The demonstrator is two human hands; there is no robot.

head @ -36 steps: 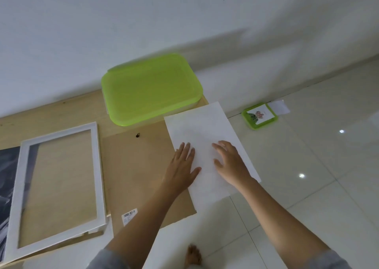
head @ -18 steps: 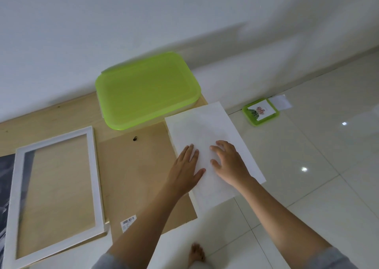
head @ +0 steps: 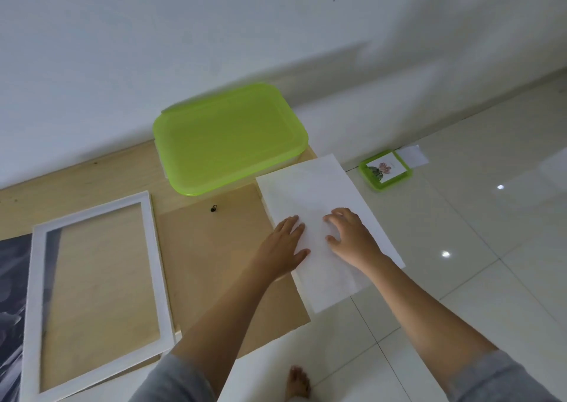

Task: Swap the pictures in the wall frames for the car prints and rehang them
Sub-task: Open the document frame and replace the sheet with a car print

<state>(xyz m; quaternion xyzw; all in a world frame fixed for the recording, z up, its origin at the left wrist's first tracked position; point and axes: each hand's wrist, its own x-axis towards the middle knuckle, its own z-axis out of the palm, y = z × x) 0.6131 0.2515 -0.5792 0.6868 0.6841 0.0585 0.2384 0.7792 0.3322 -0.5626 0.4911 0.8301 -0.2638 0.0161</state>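
Tiled floor (head: 460,279), left hand (head: 283,242) flat on white sheet (head: 316,193), right hand (head: 349,236) fingertips pressing it

Soft, rather dim, even light with a cool grey cast, broad faint shadow across the plain white wall (head: 214,33), small bright glare spots on the glossy white floor tiles (head: 460,214), wide-angle bending toward the edges, slight overall softness

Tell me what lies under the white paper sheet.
The white paper sheet overlaps the right edge of the brown backing board and otherwise rests on glossy white floor tiles. Anything else beneath it is covered.
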